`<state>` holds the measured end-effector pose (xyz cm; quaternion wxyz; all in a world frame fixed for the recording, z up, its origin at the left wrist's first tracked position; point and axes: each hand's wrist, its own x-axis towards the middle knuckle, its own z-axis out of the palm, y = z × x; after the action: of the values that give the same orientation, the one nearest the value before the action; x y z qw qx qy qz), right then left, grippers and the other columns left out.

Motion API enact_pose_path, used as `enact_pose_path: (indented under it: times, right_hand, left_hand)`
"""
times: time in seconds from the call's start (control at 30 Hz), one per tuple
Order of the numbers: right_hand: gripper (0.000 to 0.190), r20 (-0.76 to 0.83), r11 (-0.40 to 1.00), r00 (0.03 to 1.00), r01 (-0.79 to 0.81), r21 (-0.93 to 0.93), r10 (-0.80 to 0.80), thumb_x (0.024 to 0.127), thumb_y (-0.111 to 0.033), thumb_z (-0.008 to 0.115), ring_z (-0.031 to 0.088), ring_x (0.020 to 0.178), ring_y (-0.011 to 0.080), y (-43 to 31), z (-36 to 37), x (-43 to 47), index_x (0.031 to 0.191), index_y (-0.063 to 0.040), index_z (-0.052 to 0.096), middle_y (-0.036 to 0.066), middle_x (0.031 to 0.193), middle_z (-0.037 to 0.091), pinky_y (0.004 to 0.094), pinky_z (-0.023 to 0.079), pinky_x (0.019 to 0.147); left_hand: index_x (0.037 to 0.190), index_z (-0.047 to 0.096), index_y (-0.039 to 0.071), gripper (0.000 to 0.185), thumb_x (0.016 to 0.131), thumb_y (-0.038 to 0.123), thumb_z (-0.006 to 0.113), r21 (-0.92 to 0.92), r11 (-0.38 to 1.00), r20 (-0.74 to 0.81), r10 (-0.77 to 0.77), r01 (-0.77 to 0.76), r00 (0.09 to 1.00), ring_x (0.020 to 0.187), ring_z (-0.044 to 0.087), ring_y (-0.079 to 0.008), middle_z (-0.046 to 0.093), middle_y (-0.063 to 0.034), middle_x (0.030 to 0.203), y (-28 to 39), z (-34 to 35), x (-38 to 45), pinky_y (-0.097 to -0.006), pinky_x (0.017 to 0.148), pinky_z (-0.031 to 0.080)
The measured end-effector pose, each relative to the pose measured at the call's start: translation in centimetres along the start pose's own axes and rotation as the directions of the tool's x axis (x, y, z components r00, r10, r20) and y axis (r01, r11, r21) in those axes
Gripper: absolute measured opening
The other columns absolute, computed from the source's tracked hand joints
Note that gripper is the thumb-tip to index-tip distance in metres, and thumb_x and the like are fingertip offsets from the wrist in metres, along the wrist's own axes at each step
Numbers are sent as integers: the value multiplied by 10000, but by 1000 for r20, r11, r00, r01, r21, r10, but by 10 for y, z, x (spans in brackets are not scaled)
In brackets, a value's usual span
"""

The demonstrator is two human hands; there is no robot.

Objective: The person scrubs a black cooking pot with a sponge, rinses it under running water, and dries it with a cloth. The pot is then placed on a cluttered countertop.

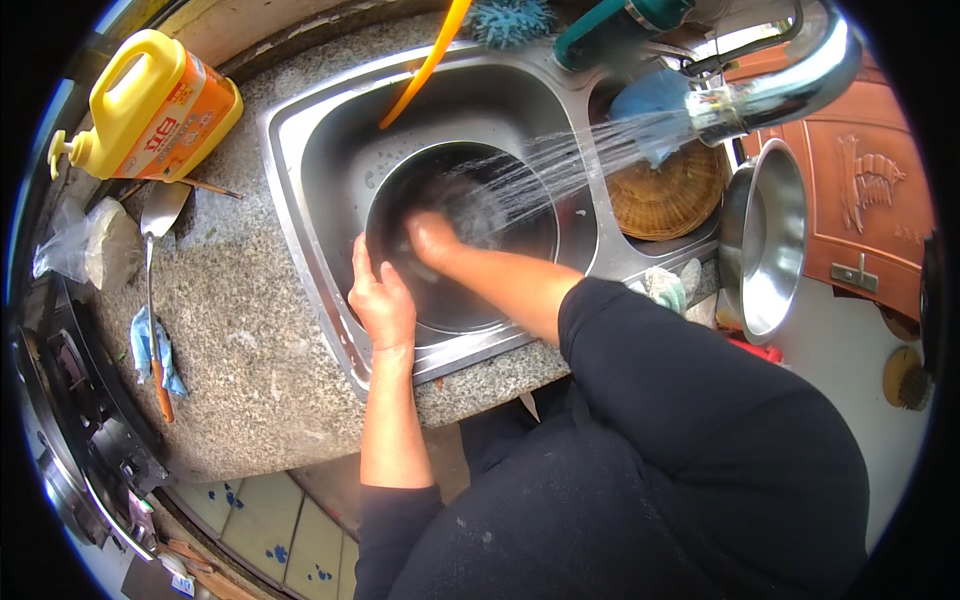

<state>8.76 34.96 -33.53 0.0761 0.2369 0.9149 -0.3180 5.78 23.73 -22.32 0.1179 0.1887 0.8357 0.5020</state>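
A round dark wok (517, 285) with a thin bright rim rests in the large bowl of the stainless steel sink (337, 157). My left hand (382, 304) grips its near left rim, with the thumb towards the inside. Inside the wok is my right hand (433, 238), blurred, fingers down at the wok's surface. Whether those fingers hold anything is hidden. From the faucet head (712, 116) at the upper right, a spray of water (555, 169) falls into the wok beside my right hand.
A yellow detergent jug (161, 109), a metal spatula (152, 300) and a blue cloth (171, 367) lie on the granite counter (255, 360) left. An orange hose (427, 67) hangs into the sink. The smaller bowl holds a wicker basket (667, 195); a steel basin (769, 240) stands beyond.
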Motion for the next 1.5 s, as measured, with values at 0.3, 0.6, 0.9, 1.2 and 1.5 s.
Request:
enact_pose_path:
  times: [0.3, 0.6, 0.9, 1.2, 1.5]
  right_hand:
    - [172, 873, 460, 382, 861, -216, -305, 722, -162, 539, 633, 818, 304, 26, -53, -36, 802, -82, 669, 119, 837, 657, 409, 505, 706]
    - [167, 41, 994, 997, -71, 82, 68, 695, -93, 540, 620, 795, 357, 3, 5, -2, 807, -44, 653, 225, 833, 619, 438, 499, 682]
    - [208, 545, 913, 796, 388, -124, -264, 713, -138, 530, 620, 873, 325, 2, -39, -23, 847, -57, 668, 178, 902, 640, 408, 488, 761]
    - [185, -176, 880, 863, -457, 129, 474, 731, -184, 587, 633, 800, 330, 8, 6, 20, 857, -75, 668, 180, 839, 643, 398, 519, 682]
    - [220, 459, 686, 663, 713, -144, -592, 749, -169, 507, 525, 963, 268, 16, -36, -40, 913, -108, 640, 61, 1026, 574, 380, 444, 829]
  left_hand:
    - [1225, 473, 32, 459, 772, -42, 483, 25, 1000, 2, -12, 12, 1000, 960, 601, -323, 592, -213, 1066, 3, 1, 1, -357, 818, 474]
    - [1226, 475, 19, 450, 779, -35, 484, 0, 999, 1, -42, 42, 999, 986, 588, -330, 588, -213, 1084, 1, 0, -2, -349, 845, 459]
    - [1224, 478, 39, 462, 769, -42, 486, 13, 1000, -42, 10, -9, 999, 884, 623, -327, 616, -211, 1005, 0, 3, -1, -359, 777, 479]
    - [1229, 450, 5, 447, 784, -8, 489, 74, 997, -33, -1, 4, 999, 899, 605, -365, 612, -220, 1002, 4, 1, -6, -392, 781, 471]
    - [1239, 392, 12, 459, 809, 82, 535, 573, 814, 277, -306, 99, 911, 866, 584, -407, 584, -260, 943, 41, -31, -10, -446, 772, 466]
